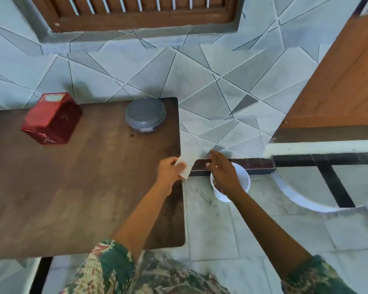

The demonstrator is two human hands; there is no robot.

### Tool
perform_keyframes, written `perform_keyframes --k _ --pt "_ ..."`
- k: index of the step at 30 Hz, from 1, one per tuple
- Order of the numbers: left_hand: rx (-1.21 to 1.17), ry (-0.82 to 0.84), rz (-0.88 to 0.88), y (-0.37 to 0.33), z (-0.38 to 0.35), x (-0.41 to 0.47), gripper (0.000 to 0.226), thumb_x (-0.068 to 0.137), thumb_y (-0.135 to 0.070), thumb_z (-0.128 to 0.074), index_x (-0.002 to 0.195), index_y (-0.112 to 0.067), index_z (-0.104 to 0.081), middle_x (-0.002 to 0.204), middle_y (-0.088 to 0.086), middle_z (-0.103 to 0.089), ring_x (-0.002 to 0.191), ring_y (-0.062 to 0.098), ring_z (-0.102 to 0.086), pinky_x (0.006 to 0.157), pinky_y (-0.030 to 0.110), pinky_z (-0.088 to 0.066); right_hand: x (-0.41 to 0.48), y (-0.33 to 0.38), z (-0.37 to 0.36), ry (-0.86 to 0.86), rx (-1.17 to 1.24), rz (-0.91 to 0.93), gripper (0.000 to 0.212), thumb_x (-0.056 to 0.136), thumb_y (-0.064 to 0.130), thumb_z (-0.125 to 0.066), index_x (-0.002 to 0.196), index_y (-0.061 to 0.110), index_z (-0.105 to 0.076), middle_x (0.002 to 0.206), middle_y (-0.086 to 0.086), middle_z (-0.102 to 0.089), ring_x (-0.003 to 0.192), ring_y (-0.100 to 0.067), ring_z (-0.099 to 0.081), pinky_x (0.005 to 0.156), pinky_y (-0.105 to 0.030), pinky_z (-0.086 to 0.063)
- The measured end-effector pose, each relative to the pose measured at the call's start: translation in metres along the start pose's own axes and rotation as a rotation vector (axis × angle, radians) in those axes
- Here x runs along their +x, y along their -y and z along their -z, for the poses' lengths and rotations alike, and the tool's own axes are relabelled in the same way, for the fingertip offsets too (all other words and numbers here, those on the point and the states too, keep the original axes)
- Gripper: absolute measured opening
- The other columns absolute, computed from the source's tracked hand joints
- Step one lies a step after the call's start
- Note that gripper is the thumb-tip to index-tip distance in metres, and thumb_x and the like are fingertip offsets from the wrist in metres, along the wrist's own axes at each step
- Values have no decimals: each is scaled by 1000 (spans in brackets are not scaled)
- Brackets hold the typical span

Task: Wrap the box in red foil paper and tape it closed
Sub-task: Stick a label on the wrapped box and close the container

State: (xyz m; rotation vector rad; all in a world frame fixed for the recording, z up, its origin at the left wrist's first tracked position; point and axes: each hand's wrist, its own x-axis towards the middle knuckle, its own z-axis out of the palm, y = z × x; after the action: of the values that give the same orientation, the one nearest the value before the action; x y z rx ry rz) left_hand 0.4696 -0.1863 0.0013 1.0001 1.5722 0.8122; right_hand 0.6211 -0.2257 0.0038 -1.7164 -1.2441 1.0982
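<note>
A box wrapped in red foil paper (pixel 51 118) stands on the brown wooden table (pixel 72 187) at its far left, with a pale patch on its top face. At the table's right edge my left hand (pixel 169 171) pinches a pale, translucent strip of tape or paper (pixel 186 161) that sticks up past the edge. My right hand (pixel 222 171) hovers just right of the strip, over a white bucket, with fingers spread and relaxed and nothing in them. Neither hand touches the box.
A grey round lidded container (pixel 145 116) sits near the table's far right corner. A white bucket (pixel 241 185) stands on the tiled floor beside the table. A wooden door (pixel 338 85) is at the right, a tiled wall behind.
</note>
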Motion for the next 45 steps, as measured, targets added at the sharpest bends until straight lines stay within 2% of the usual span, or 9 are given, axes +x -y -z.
perform_keyframes --k 3,9,13,16,22,29,35,41,45 --pt "7 4 -5 -1 -29 5 6 88 -6 -61 84 -10 -61 92 11 -62 81 21 -58 74 38 -54 8 -24 22 -15 89 -77 42 92 16 -55 133 19 -48 133 -3 -55 108 -17 -54 83 -27 -39" --pt "21 56 15 7 -87 38 8 87 -2 -59 84 -9 -61 88 11 -61 78 21 -58 55 24 -52 43 -58 65 -73 77 -178 41 95 13 -49 136 18 -48 126 7 -54 110 -7 -48 96 -18 -34" --pt "13 80 76 15 -134 75 6 87 -2 -59 88 -7 -61 86 9 -61 72 16 -58 53 23 -50 82 -84 95 -96 58 -229 39 94 6 -48 132 13 -50 122 0 -56 105 -15 -53 71 -2 -39" --pt "20 84 142 19 -166 108 7 86 -3 -61 85 -10 -62 93 13 -63 80 23 -59 60 29 -52 112 -100 117 -82 -11 -275 40 94 11 -48 134 16 -50 130 -2 -57 119 -19 -51 93 -19 -37" --pt "136 86 249 43 -231 182 8 83 -6 -62 89 -11 -64 102 16 -66 92 31 -63 75 44 -58 179 -150 141 -53 -50 -395 43 90 12 -53 133 18 -51 130 -5 -58 119 -22 -53 101 -34 -41" --pt "249 67 384 180 -317 292 31 79 -15 -65 108 -5 -66 109 16 -65 101 34 -60 86 48 -53 264 -305 115 -10 -62 -544 39 93 14 -53 132 17 -53 129 -4 -59 116 -21 -55 97 -28 -41" --pt "298 65 432 338 -397 383 19 84 -11 -62 101 -6 -66 98 13 -66 95 33 -61 85 48 -53 329 -456 79 13 0 -576 39 91 10 -54 129 17 -56 126 -1 -61 115 -17 -55 93 -23 -41" --pt "352 66 481 400 -423 418 11 84 -8 -62 93 -15 -62 96 10 -68 83 26 -62 79 38 -55 355 -522 54 37 84 -625 39 90 7 -53 128 17 -55 125 3 -59 109 -9 -53 85 -16 -40" --pt "405 103 501 406 -422 418 32 83 -11 -66 115 -9 -62 114 11 -64 106 30 -59 97 43 -47 357 -523 52 59 68 -619 40 90 10 -54 129 19 -54 127 2 -60 116 -14 -54 94 -23 -39"
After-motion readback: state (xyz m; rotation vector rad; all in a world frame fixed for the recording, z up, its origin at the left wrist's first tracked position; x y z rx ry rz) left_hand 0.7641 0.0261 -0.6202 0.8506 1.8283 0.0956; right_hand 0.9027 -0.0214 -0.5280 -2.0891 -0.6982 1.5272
